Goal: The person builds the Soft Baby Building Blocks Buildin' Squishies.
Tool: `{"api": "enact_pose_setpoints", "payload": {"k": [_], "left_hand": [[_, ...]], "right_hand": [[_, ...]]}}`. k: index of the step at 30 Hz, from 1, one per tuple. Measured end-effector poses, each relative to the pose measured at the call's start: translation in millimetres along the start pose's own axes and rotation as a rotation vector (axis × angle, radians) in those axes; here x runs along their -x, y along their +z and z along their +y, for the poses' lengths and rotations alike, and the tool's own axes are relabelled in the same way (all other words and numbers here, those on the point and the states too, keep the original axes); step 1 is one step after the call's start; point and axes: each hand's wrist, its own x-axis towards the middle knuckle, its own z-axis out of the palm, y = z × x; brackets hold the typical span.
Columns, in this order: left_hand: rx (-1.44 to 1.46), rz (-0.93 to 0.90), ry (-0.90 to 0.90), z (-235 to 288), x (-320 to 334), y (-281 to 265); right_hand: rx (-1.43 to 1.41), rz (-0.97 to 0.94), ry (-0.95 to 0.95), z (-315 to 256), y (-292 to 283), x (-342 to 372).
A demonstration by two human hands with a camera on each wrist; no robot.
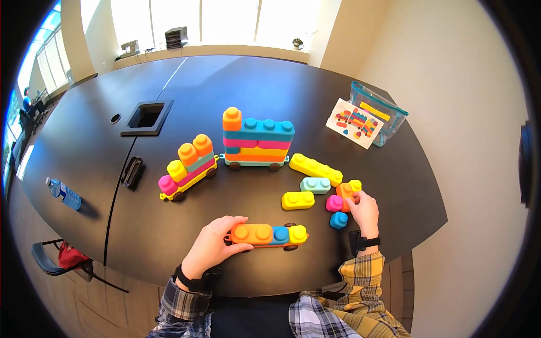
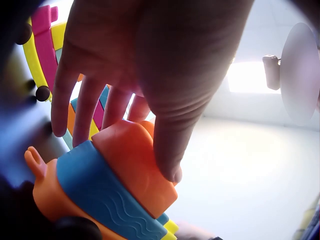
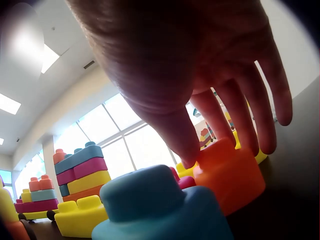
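My left hand [image 1: 211, 245] holds a low block car [image 1: 260, 235] at the table's near side, its thumb along the near face and fingers at the far one. In the left wrist view the thumb of that hand [image 2: 150, 65] presses an orange block [image 2: 137, 167] above a blue layer [image 2: 100, 185]. The right hand [image 1: 365, 215] pinches an orange block [image 1: 345, 194] among loose blocks, between a pink block [image 1: 334, 203] and a small yellow one [image 1: 355, 185]. In the right wrist view, thumb and fingers meet around that orange block [image 3: 230, 177], beyond a blue block [image 3: 155, 205].
Two block wagons, one low [image 1: 194, 172] and one tall [image 1: 257, 141], stand farther back. Yellow [image 1: 297, 200], long yellow [image 1: 315, 169] and pale green [image 1: 315, 185] blocks lie right of centre. A picture card [image 1: 354, 124] leans on a clear pouch [image 1: 389, 110]. A bottle [image 1: 63, 194] lies left.
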Motion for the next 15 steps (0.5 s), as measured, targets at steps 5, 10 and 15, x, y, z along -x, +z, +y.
{"api": "enact_pose_setpoints", "payload": {"k": [5, 10, 15], "left_hand": [[0.017, -0.037, -0.064, -2, 1, 0], [0.027, -0.010, -0.059, -2, 2, 0], [0.046, -0.009, -0.084, -3, 3, 3]], "right_hand": [[-0.101, -0.002, 0.035, 1, 3, -1], [-0.121, 0.085, 0.074, 1, -11, 3], [-0.649, 0.164, -0.215, -25, -42, 20]]}}
